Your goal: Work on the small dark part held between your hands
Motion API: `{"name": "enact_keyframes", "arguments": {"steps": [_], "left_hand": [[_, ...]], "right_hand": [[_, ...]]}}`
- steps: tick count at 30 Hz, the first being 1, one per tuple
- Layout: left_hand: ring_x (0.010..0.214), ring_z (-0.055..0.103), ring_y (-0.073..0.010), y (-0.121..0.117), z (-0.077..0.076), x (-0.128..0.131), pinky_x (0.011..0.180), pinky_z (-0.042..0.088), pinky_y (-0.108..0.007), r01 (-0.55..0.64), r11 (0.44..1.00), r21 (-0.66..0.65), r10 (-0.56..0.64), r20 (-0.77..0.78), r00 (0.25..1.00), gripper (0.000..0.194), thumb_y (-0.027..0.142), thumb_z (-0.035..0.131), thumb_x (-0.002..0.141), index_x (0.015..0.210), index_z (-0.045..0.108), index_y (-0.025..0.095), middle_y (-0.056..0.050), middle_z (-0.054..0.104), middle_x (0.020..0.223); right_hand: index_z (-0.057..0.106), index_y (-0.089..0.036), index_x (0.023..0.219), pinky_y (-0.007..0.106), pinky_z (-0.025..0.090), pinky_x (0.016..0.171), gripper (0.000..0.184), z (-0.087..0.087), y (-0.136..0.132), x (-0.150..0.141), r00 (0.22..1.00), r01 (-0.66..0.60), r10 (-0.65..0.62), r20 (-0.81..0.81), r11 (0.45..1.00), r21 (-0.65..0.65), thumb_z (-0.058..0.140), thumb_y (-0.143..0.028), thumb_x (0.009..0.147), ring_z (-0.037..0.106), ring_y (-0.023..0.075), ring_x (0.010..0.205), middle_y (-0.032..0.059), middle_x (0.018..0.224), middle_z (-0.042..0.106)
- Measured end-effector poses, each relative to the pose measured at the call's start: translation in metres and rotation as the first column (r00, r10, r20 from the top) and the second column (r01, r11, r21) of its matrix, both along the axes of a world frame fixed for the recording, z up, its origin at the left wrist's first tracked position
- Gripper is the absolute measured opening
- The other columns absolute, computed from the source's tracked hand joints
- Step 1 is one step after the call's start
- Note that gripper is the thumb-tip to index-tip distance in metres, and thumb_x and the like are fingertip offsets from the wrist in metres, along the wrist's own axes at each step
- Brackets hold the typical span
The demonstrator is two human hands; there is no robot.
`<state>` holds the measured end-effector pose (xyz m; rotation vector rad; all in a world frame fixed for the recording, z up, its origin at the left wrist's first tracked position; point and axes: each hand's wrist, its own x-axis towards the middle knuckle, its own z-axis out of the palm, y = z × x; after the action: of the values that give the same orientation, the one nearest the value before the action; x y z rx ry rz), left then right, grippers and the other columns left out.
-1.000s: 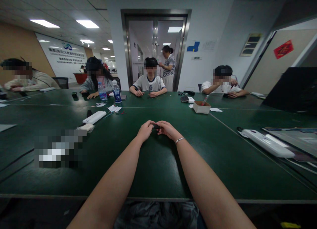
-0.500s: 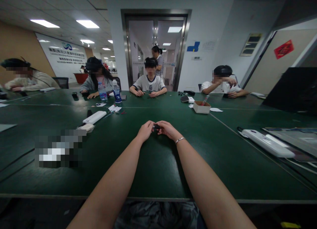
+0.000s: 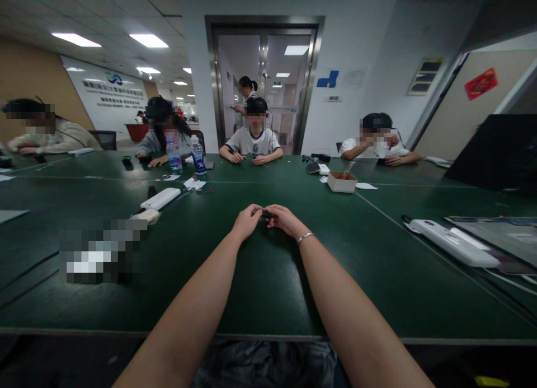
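Note:
Both hands meet near the middle of the green table [image 3: 268,287], around a small black object [image 3: 265,214] whose kind is too small to make out. My left hand [image 3: 247,220] pinches its left end with thumb and fingers. From the other side, my right hand [image 3: 283,219] has its fingers closed on the right end; a silvery bracelet [image 3: 305,237] circles that wrist. The fingers hide most of the object. Both forearms stretch forward over the table's front edge.
A white power bank-like device [image 3: 161,199] and a blurred-out patch lie to the left. At right are a long white device [image 3: 453,242] and cables. Farther off stand an open box [image 3: 342,182] and two bottles [image 3: 198,155]. Several people sit around the table.
The black object has turned slightly between my fingers; my hands stay in nearly the same place. Behind the seated person opposite, a standing person has moved to the left.

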<state>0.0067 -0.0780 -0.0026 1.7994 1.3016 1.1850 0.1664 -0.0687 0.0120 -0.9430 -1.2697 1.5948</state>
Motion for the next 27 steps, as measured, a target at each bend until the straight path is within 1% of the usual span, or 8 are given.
{"name": "enact_keyframes", "arguments": {"steps": [3,7,8,11,13,19,24,27], "left_hand": [[0.065,0.055,-0.0128,0.0004,-0.0004,-0.0004,0.062,0.042,-0.025,-0.004,1.0,-0.008,0.004,-0.023,1.0,0.029,0.039,0.042,0.085,0.094,0.062,0.021,0.0,0.061,0.07],[0.074,0.057,-0.0127,0.0025,-0.002,-0.0001,0.064,0.043,-0.023,0.004,1.0,-0.023,-0.003,0.02,1.0,0.024,0.032,0.045,0.082,0.095,0.062,0.021,-0.002,0.065,0.085],[0.075,0.057,-0.0126,0.0028,-0.0022,-0.0001,0.063,0.042,-0.023,0.003,1.0,-0.025,-0.002,0.023,1.0,0.024,0.031,0.045,0.082,0.095,0.062,0.021,-0.002,0.064,0.085],[0.065,0.054,-0.012,0.0026,-0.0021,-0.0002,0.06,0.041,-0.024,0.0,1.0,-0.029,0.0,0.002,1.0,0.028,0.034,0.04,0.085,0.096,0.062,0.02,0.0,0.06,0.07],[0.061,0.052,-0.0118,0.0021,-0.0018,-0.0003,0.058,0.041,-0.024,0.002,1.0,-0.03,-0.002,-0.002,1.0,0.031,0.037,0.038,0.086,0.096,0.062,0.02,0.001,0.058,0.066],[0.066,0.053,-0.011,0.0007,-0.0002,0.0005,0.06,0.043,-0.023,0.006,0.999,-0.038,-0.004,0.05,0.999,0.025,0.03,0.044,0.083,0.096,0.062,0.02,-0.002,0.064,0.088],[0.058,0.05,-0.011,0.001,-0.0012,0.0001,0.056,0.04,-0.023,-0.005,1.0,-0.019,0.005,0.005,1.0,0.033,0.041,0.037,0.087,0.096,0.062,0.021,0.001,0.057,0.067],[0.064,0.053,-0.0112,0.0027,-0.0031,0.0002,0.057,0.04,-0.022,0.007,1.0,-0.024,-0.007,0.027,1.0,0.028,0.037,0.042,0.085,0.097,0.061,0.021,0.0,0.059,0.073]], "right_hand": [[0.058,-0.015,0.083,0.023,0.053,0.049,0.005,-0.0001,0.0003,0.0,1.0,0.004,-0.004,0.001,1.0,0.003,0.054,-0.017,0.084,0.05,0.007,0.041,-0.0009,0.056,0.058],[0.058,-0.015,0.083,0.023,0.053,0.049,0.005,0.0005,-0.0004,0.0002,1.0,-0.001,0.001,-0.003,1.0,0.006,0.054,-0.017,0.084,0.05,0.0069,0.041,-0.0012,0.055,0.058],[0.057,-0.015,0.083,0.023,0.053,0.049,0.005,0.0008,-0.0008,0.0003,1.0,-0.007,0.007,-0.003,1.0,0.006,0.054,-0.017,0.084,0.05,0.0069,0.041,-0.0011,0.055,0.058],[0.057,-0.015,0.084,0.022,0.053,0.049,0.004,0.0015,-0.0018,0.0007,1.0,-0.014,0.014,-0.003,1.0,0.005,0.054,-0.018,0.084,0.05,0.0067,0.042,-0.0008,0.056,0.059],[0.058,-0.015,0.084,0.022,0.054,0.049,0.004,0.002,-0.0022,0.001,1.0,-0.008,0.008,-0.003,1.0,0.005,0.056,-0.019,0.084,0.05,0.0066,0.042,-0.0007,0.057,0.059],[0.058,-0.015,0.082,0.023,0.054,0.049,0.005,0.0024,-0.0023,0.001,1.0,-0.013,0.013,-0.015,1.0,-0.003,0.057,-0.02,0.083,0.05,0.007,0.042,-0.0008,0.056,0.058],[0.058,-0.015,0.083,0.022,0.053,0.049,0.005,0.0022,-0.0026,0.0008,1.0,-0.009,0.009,-0.015,1.0,0.007,0.057,-0.019,0.083,0.05,0.0067,0.041,-0.0009,0.056,0.058],[0.058,-0.015,0.083,0.022,0.053,0.048,0.005,0.0021,-0.0031,0.0009,1.0,-0.011,0.011,-0.017,1.0,0.009,0.058,-0.02,0.083,0.05,0.0066,0.042,-0.0006,0.057,0.059]]}}
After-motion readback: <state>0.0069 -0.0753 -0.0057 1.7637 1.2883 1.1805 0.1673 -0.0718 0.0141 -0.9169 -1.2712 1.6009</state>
